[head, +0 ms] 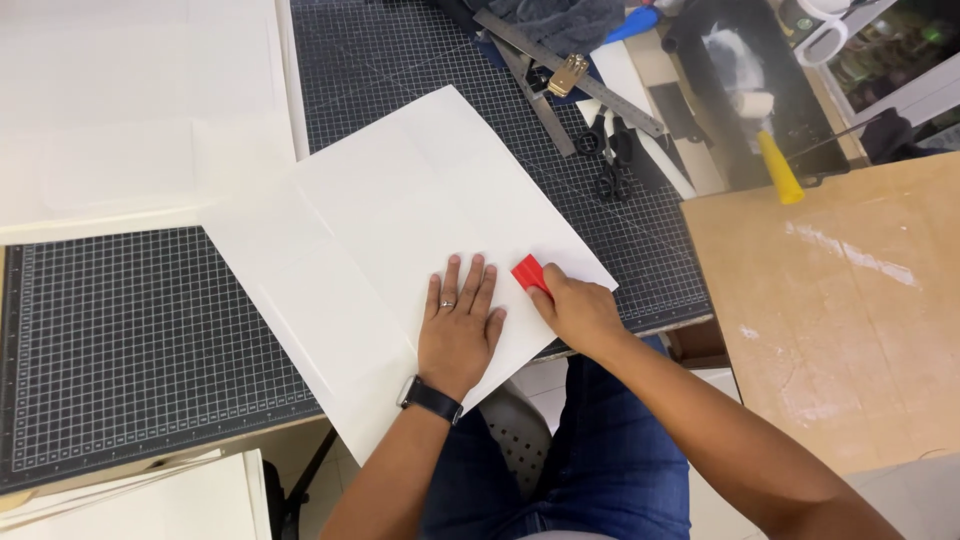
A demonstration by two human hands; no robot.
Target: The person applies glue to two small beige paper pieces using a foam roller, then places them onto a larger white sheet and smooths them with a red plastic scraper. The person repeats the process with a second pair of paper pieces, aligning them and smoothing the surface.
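A large white sheet of board [400,210] lies tilted on a black gridded cutting mat [130,330]. My left hand [460,320] presses flat on the sheet near its lower right edge, fingers spread, with a ring and a black wristwatch on that arm. Just to its right, my right hand [578,310] grips a small red flat tool [530,274] and holds its edge against the sheet's surface near the right corner.
More white sheets [130,110] lie at the upper left and lower left. Metal rulers [560,60], black scissors [610,160] and a brass clip sit at the mat's far edge. A brown board [840,300] is at right, and a yellow-handled roller [775,160] rests in a black tray.
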